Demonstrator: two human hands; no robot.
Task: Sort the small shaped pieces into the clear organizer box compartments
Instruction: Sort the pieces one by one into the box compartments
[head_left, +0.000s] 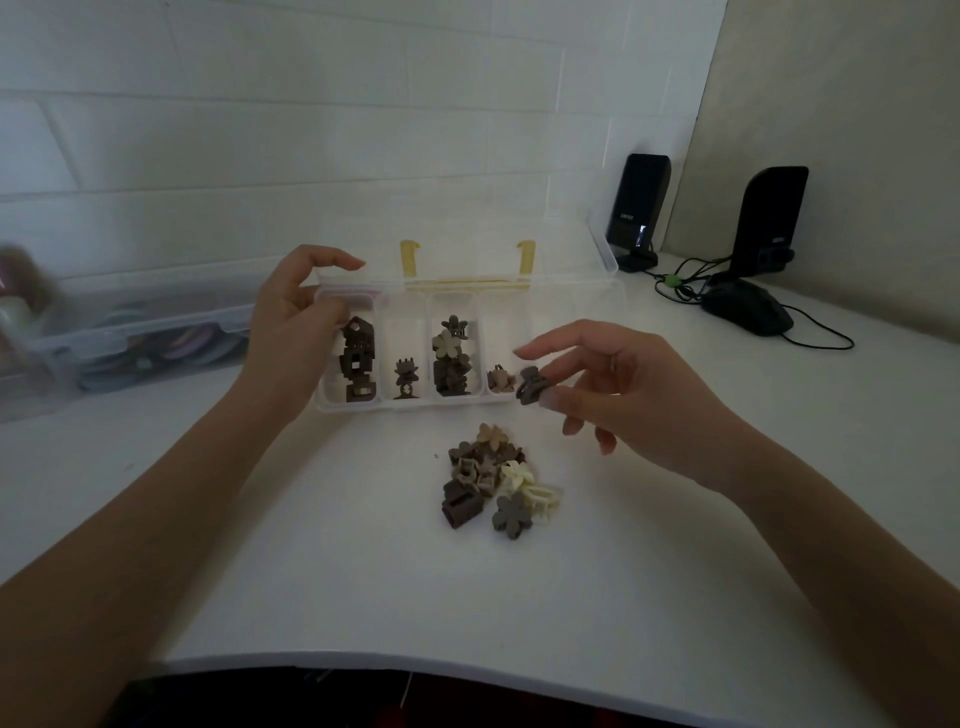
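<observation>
The clear organizer box (358, 406) stands open on the white desk, its lid tilted back. Its compartments hold dark square pieces (358, 364), one dark piece (405, 378), flower pieces (451, 356) and a tan piece (500, 379). My left hand (296, 322) grips the box's left end. My right hand (613, 384) pinches a grey-brown clip piece (531, 385) between thumb and fingers, just at the box's front right corner. A pile of loose brown, tan and cream pieces (493, 480) lies in front of the box.
A second clear bin (104, 353) with coloured items sits at the left. Two black speakers (639, 208) (771, 218), a black mouse (748, 309) and cables (680, 288) occupy the back right. The desk's front edge (467, 667) curves near me.
</observation>
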